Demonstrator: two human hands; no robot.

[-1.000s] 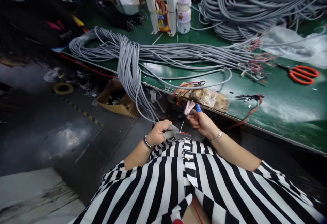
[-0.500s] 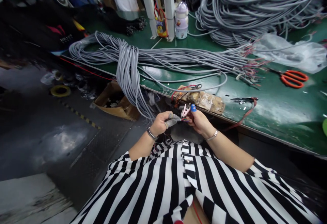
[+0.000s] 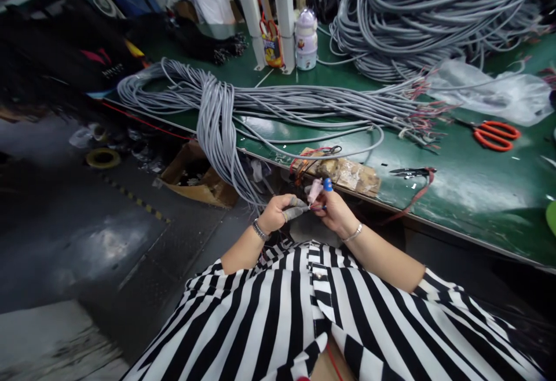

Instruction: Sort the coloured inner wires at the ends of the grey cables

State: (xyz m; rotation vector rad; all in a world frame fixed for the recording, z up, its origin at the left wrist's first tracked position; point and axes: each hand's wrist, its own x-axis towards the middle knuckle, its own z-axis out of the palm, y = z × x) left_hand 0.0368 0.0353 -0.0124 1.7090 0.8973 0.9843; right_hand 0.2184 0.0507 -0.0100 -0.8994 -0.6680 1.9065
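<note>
Just in front of the table edge my two hands meet. Grey coverings sit on the fingers of my left hand, which are pinched on the end of a grey cable. Thin coloured wires spread from that end to my right hand, whose fingers are closed on them. A blue cover is on my right thumb. Between the hands stands a small pink clip, touching the wires; what holds it is too small to tell. Behind it lies a taped wooden block on the table edge.
A long grey cable bundle crosses the green table and hangs over its edge. Orange-handled scissors, black snips and a plastic bag lie right. A bottle stands behind. An open carton is below left.
The pink clip has turned, so its open, forked shape no longer shows. Both hands stay close together on the wires. The view has shifted slightly.
</note>
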